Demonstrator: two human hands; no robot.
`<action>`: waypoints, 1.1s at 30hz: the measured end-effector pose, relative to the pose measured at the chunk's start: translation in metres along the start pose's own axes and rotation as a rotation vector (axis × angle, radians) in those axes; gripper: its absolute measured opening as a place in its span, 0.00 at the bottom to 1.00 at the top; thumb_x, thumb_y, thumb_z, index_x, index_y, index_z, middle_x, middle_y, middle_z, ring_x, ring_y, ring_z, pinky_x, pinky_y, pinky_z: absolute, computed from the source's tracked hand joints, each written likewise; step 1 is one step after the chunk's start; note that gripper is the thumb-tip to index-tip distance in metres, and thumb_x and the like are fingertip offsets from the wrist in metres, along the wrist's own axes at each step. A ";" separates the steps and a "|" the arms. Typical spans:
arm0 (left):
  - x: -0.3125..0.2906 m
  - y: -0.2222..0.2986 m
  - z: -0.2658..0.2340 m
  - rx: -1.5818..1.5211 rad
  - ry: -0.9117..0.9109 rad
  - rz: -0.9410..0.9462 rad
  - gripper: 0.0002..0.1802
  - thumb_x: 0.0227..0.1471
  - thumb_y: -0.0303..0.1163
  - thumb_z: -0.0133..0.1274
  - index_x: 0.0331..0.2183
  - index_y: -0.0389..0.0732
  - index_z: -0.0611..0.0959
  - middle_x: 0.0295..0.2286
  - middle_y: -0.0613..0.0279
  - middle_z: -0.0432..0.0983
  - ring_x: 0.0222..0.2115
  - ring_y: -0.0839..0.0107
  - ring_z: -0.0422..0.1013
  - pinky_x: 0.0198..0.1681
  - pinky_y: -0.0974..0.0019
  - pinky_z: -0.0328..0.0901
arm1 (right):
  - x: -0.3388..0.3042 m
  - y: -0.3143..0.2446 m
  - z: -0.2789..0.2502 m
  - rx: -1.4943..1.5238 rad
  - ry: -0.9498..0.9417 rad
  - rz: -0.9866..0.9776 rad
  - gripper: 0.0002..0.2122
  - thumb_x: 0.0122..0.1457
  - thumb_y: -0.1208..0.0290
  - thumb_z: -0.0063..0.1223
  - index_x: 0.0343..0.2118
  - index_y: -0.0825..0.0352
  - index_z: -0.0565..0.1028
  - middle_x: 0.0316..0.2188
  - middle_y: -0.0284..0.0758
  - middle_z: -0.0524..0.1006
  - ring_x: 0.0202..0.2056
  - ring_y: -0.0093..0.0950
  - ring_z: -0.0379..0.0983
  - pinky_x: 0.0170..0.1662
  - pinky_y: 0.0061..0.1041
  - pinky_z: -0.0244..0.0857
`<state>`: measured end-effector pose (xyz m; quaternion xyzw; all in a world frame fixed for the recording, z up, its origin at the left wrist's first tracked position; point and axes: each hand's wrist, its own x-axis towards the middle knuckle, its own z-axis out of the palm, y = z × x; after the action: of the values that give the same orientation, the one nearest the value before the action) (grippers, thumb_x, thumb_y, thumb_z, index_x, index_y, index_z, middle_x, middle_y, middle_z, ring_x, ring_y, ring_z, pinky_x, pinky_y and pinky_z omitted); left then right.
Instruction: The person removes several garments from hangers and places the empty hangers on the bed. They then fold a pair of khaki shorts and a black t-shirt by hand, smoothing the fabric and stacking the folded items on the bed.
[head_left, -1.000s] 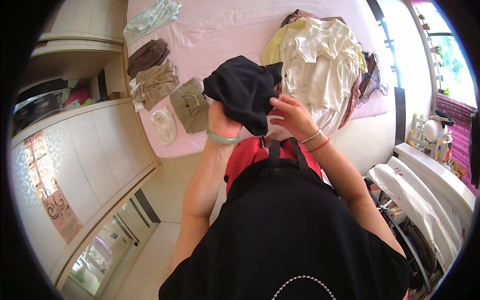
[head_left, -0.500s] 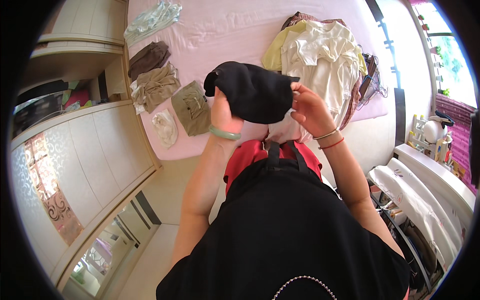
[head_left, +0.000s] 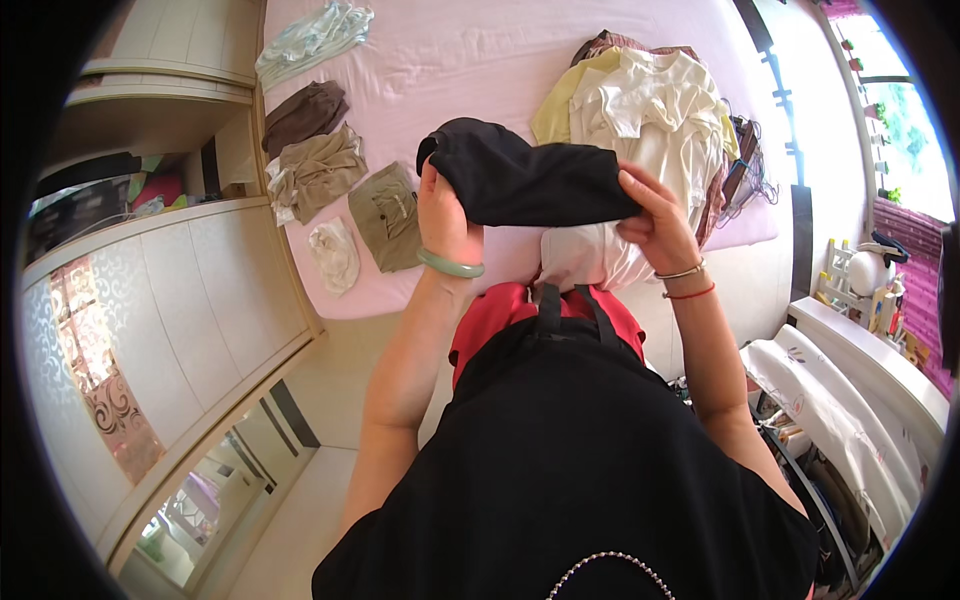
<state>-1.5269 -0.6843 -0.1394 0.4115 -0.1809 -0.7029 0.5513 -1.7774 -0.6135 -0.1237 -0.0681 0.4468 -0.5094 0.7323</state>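
Observation:
A piece of black clothing (head_left: pixel 540 182) is held up in the air between my two hands, folded over into a long band. What kind of garment it is cannot be made out. My left hand (head_left: pixel 447 212), with a green bangle at the wrist, grips its left end, thumb up along the cloth. At the other end my right hand (head_left: pixel 657 215) pinches the right edge between thumb and fingers. Below the cloth, the near edge of the pink-sheeted bed (head_left: pixel 440 70) shows. Close to my left hand lies a folded olive garment (head_left: pixel 385 218) on the sheet.
Cream and yellow shirts (head_left: pixel 650 110) lie piled at the bed's right, beside clothes hangers (head_left: pixel 745 165). Along the left edge rest brown trousers (head_left: pixel 305 118), a tan garment (head_left: pixel 315 172), a small white cloth (head_left: pixel 333 257) and a pale blue bundle (head_left: pixel 315 42). A wardrobe (head_left: pixel 180 270) borders the left.
My right hand has moved right and closed on the black cloth's edge, drawing it out wider and flatter. My left hand keeps its hold at nearly the same place.

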 end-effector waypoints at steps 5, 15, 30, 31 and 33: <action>-0.013 0.001 0.021 -0.053 0.078 0.001 0.10 0.64 0.36 0.43 0.42 0.44 0.74 0.36 0.66 0.76 0.34 0.75 0.74 0.33 0.70 0.73 | -0.003 -0.020 -0.013 -0.239 0.471 -0.438 0.16 0.58 0.76 0.56 0.49 0.66 0.73 0.23 0.20 0.66 0.17 0.09 0.51 0.18 0.12 0.42; -0.028 -0.005 0.046 0.083 -0.072 0.017 0.10 0.65 0.35 0.40 0.40 0.39 0.71 0.33 0.60 0.76 0.28 0.68 0.78 0.28 0.65 0.76 | -0.001 -0.009 0.038 -1.123 0.243 -0.885 0.18 0.56 0.66 0.61 0.48 0.67 0.74 0.42 0.35 0.78 0.42 0.25 0.73 0.44 0.25 0.66; -0.057 -0.001 0.032 0.300 -0.138 -0.279 0.13 0.63 0.38 0.46 0.36 0.37 0.78 0.25 0.63 0.73 0.26 0.70 0.77 0.28 0.73 0.73 | 0.024 -0.001 0.100 -0.909 0.039 -0.735 0.06 0.57 0.74 0.56 0.32 0.71 0.78 0.24 0.32 0.76 0.26 0.19 0.71 0.32 0.19 0.65; -0.050 0.006 0.018 0.447 -0.159 -0.317 0.14 0.60 0.39 0.51 0.36 0.38 0.80 0.23 0.64 0.73 0.24 0.76 0.74 0.23 0.78 0.66 | 0.020 -0.008 0.101 -0.960 -0.019 -0.798 0.05 0.57 0.75 0.56 0.32 0.71 0.78 0.25 0.32 0.76 0.27 0.20 0.72 0.32 0.18 0.65; -0.035 0.011 -0.002 0.667 -0.039 -0.025 0.15 0.57 0.40 0.55 0.39 0.38 0.80 0.26 0.64 0.75 0.26 0.73 0.74 0.27 0.76 0.67 | 0.012 -0.019 0.107 -1.048 -0.135 -0.877 0.02 0.56 0.79 0.55 0.30 0.71 0.78 0.26 0.33 0.75 0.28 0.23 0.72 0.33 0.19 0.65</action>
<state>-1.5167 -0.6549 -0.1192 0.5580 -0.4064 -0.6194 0.3740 -1.7124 -0.6702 -0.0565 -0.6194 0.5188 -0.4703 0.3549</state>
